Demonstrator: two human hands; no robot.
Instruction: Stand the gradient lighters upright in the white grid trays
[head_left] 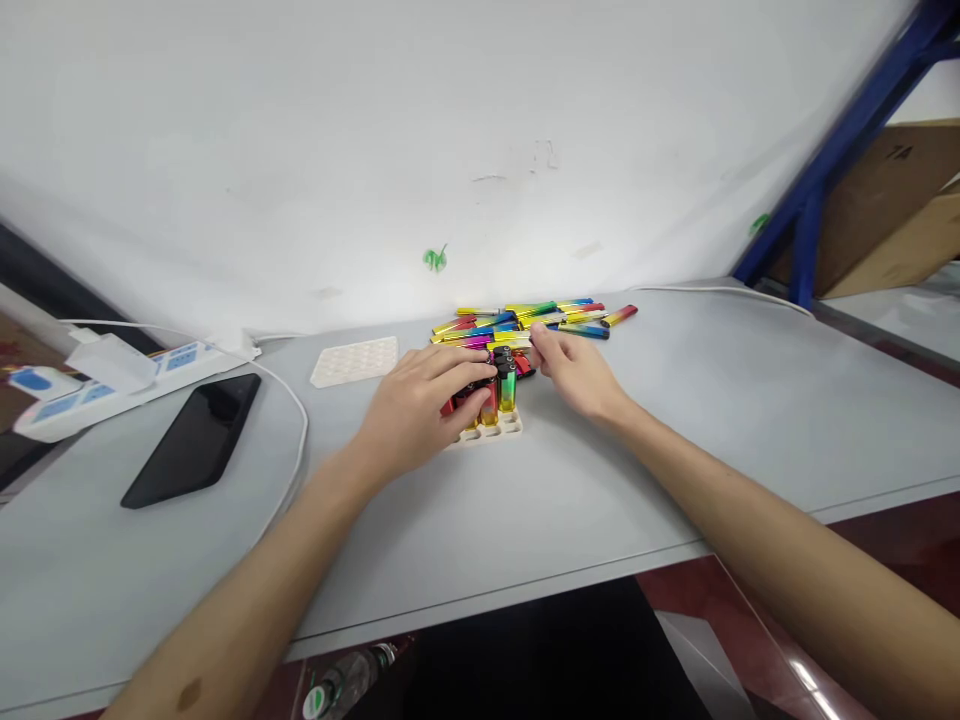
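Several coloured lighters stand upright in a white holed tray [513, 424] at the middle of the table; a green one [508, 390] is at their right end. My left hand [424, 405] lies over the standing lighters, its fingers spread across their tops. Just right of them, my right hand [574, 370] is pinched at the near edge of a pile of lighters [517, 318]. What its fingertips hold is too small to make out. The pile lies flat against the wall, in yellow, blue, red and green.
A second white holed tray [355, 361] lies left of my left hand. Further left are a black phone [193, 440], a white cable [304, 425] and a power strip [169, 368] with plugs. Below the table edge is a plastic bottle [352, 680]. Cardboard boxes [877, 200] stand at right.
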